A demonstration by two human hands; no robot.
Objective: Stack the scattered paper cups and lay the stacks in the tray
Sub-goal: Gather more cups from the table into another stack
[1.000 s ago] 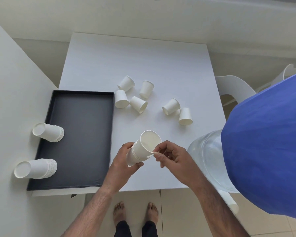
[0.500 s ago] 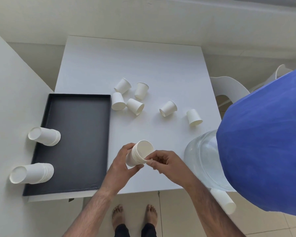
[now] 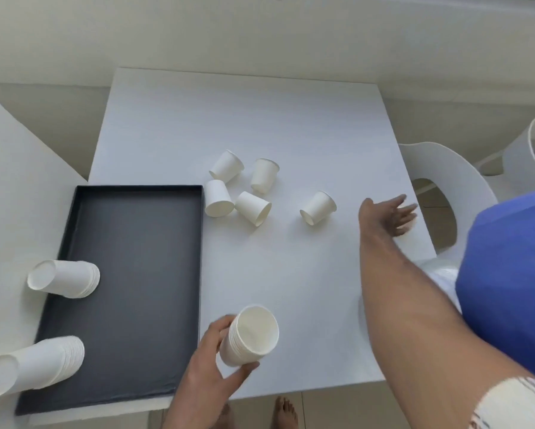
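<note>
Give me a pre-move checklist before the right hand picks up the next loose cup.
1. Left hand grips the held stack: ok.
2. Stack's open mouth faces up, ready to take a cup: ok.
3. Right hand free, fingers spread: ok.
4. Cup under the right hand near the table edge: cannot tell, hidden or blurred.
5. Nearest visible loose cup on its side, nothing on it: ok.
6. Tray has bare room beside two stacks at its left edge: ok.
</note>
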